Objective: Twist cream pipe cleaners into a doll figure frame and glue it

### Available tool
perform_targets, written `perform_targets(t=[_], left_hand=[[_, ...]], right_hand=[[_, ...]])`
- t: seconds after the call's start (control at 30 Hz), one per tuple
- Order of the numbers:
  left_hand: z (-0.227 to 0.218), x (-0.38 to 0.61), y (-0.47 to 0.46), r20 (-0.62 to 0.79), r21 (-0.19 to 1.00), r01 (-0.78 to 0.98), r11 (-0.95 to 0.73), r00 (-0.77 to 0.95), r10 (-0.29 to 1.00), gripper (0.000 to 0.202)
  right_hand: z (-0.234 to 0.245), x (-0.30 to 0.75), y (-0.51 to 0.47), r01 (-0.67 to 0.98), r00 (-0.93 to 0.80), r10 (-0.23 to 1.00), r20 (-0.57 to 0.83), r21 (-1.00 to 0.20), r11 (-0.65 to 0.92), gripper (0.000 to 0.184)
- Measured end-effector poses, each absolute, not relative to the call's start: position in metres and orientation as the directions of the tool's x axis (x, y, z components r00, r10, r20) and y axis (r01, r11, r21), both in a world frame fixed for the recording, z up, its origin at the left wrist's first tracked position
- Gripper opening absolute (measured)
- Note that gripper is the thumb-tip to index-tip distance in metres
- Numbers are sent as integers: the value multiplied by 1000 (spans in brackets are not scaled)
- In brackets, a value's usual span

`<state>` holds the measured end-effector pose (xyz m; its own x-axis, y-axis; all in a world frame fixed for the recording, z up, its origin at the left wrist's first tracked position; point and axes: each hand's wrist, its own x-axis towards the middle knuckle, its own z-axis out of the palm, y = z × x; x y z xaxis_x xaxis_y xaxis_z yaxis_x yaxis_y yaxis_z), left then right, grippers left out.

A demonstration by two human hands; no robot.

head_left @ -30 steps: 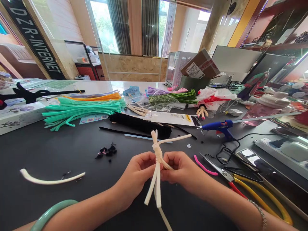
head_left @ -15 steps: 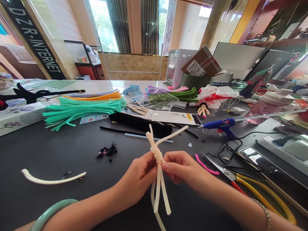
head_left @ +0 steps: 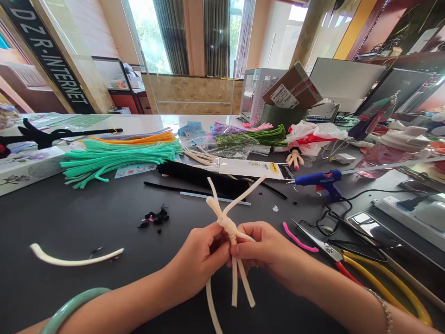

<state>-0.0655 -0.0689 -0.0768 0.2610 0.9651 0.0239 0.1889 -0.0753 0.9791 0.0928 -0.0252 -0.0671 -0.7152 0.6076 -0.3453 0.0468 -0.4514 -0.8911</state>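
Here, your left hand (head_left: 198,262) and right hand (head_left: 264,253) are both clamped in a pinching grip on a knotted cream pipe-cleaner figure (head_left: 225,222), held between them above the matte black tabletop (head_left: 86,290), with two strands angled up and others hanging down. Near your right hand lie a bent pink pipe cleaner (head_left: 295,240) and steel scissors with yellow-and-red handles (head_left: 327,248), while a curved cream pipe cleaner (head_left: 69,262) lies well off to your left. Farther out sit a blue hot glue gun (head_left: 321,180) and a bundle of mint-green pipe cleaners (head_left: 118,160).
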Motion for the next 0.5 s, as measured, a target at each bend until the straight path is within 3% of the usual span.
perform_targets(t=[0.13,0.23,0.37,0.5], left_hand=[[-79,-65,-67,-40,992,125,12,225,974,7],[-84,-64,-64,-136,988,-41,147,206,969,7],[-86,-67,-59,-245,867,-330,374,371,896,16],[-83,-70,-57,-271,779,-420,465,443,855,16]], right_hand=[[-67,94,-24,14,-713,605,-353,-871,-492,27],[-67,96,-21,-9,-694,621,-364,-858,-513,30],[-65,99,-19,-19,-693,613,-380,-839,-543,34],[-64,100,-17,-28,-691,613,-383,-834,-552,36]])
